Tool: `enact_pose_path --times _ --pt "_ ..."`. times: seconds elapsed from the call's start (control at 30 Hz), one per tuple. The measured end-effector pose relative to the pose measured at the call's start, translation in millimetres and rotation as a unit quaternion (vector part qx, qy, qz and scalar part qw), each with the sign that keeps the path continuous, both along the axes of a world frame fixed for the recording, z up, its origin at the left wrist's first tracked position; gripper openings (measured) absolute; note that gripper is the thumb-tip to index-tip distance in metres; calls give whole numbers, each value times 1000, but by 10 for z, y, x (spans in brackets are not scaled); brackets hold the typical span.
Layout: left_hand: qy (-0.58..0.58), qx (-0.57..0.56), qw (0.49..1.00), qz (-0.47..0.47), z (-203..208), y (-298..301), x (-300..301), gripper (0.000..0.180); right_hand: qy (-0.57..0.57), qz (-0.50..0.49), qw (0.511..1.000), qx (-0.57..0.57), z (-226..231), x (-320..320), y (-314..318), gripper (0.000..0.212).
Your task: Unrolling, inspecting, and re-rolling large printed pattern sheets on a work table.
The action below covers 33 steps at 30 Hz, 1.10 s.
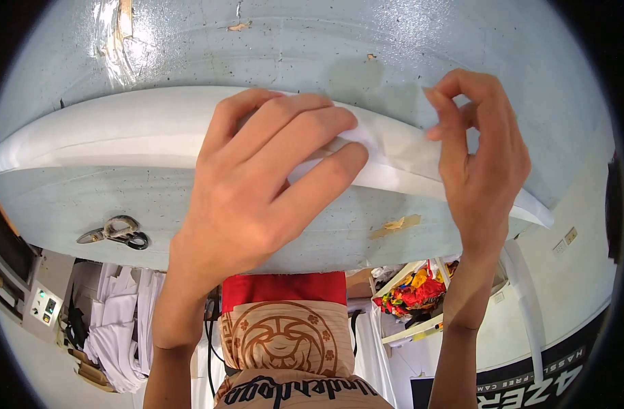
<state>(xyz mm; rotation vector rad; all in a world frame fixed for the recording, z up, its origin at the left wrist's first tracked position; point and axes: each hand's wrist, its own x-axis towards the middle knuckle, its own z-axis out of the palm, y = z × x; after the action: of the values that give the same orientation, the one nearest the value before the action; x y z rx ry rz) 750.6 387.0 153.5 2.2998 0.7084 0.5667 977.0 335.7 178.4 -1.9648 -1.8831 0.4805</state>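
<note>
A long strip of folded white cloth curves across the table from the left to the lower right. Over its middle is my left hand, back upward and fingers bent. Its thumb and forefinger close on a raised bit of the cloth, whose grip is partly hidden under the fingers. My right hand is raised above the strip's right part, its thumb and finger drawn close together in a pinch. Whatever lies between those fingertips, if anything, is too small to make out.
Dark-handled scissors lie on the worn grey-blue table near its front left. Below the edge are a pile of white cloth, a switch box and a wooden bin of bright scraps. Peeling tape marks the tabletop.
</note>
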Motion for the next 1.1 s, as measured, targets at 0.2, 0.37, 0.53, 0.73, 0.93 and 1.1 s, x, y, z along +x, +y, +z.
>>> enact_pose_path --times 0.2,0.37,0.53,0.73,0.93,1.1 --pt "5 -10 1000 5 32 9 20 42 187 -9 979 -83 138 188 -63 27" --pt "7 -5 1000 -2 30 28 4 41 193 25 972 -132 102 144 -173 28" --pt "24 -6 1000 -6 93 46 23 40 295 -66 943 -136 103 126 -122 16" --pt "25 -8 1000 -6 121 34 25 39 380 -199 884 -187 82 79 -95 7" --pt "27 -13 1000 -1 171 -24 20 26 372 -374 845 -83 135 372 116 13" --pt "31 -25 999 2 154 -79 39 40 -66 -263 959 76 483 342 -600 11"
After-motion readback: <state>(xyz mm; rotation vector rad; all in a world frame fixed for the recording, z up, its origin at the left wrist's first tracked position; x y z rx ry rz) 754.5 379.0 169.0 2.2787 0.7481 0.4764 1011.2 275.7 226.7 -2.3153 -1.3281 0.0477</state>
